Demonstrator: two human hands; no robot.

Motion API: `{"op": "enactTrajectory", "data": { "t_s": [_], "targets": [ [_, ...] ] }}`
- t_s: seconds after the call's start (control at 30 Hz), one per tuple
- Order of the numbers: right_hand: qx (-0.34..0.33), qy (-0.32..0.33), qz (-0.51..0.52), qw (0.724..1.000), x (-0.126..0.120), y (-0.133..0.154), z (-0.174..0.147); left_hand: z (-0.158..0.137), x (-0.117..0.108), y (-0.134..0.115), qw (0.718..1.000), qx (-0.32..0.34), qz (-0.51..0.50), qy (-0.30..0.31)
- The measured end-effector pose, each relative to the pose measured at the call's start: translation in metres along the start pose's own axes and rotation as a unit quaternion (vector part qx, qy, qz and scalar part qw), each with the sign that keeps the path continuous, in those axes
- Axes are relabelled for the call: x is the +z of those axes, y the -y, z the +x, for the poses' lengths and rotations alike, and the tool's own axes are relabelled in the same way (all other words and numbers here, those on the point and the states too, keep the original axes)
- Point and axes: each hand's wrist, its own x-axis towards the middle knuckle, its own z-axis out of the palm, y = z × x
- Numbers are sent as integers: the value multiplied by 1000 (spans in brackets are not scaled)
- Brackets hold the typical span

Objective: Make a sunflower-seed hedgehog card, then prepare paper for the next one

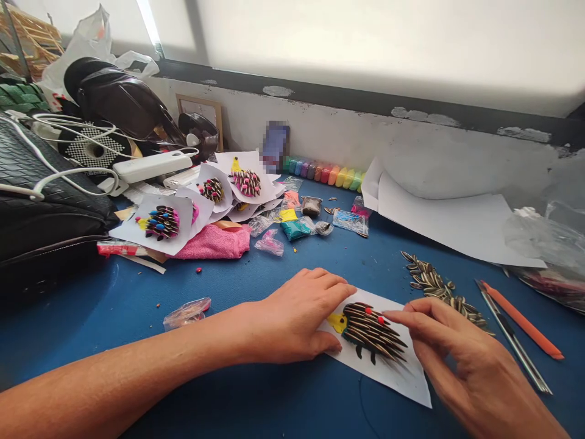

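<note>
A sunflower-seed hedgehog (372, 332) lies on a white paper sheet (402, 381). It has a yellow clay face, striped seeds as spines, dark feet and red dots on its back. My left hand (299, 317) rests over the sheet's left edge, thumb and fingers spread around the face, holding nothing. From the right, my right hand (461, 360) reaches over the sheet. Its index finger is stretched out, the tip at a red dot (381, 320), with the thumb apart below. No object shows between its fingers.
Loose sunflower seeds (434, 283) lie beyond my right hand. A craft knife (514, 338) and an orange tool (525, 320) are at the right. Finished hedgehog cards (159, 222), a pink cloth (214, 241), clay packets (295, 228) and a black bag (46, 213) stand farther left.
</note>
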Motion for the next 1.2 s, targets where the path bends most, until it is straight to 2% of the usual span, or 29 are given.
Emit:
{"op": "enactTrajectory", "data": {
  "t_s": [0.1,0.3,0.5,0.7,0.93,1.2],
  "targets": [
    [-13,15,-13,1000,0,0,0,0,0,-1,1000,-2,0,2],
    [-11,-13,-15,1000,-3,0,-1,0,1,1,1000,4,1,-7],
    [-16,-11,-23,1000,-3,0,-1,0,2,2,1000,6,6,-9],
    [-37,-39,-37,998,-5,1,0,0,0,0,1000,0,-3,-1],
    [13,-57,-40,997,-7,1,0,-2,-1,0,1000,5,-11,2],
    [-8,-144,-58,988,-4,2,7,-3,-2,0,996,17,-18,-89]
  ]
}}
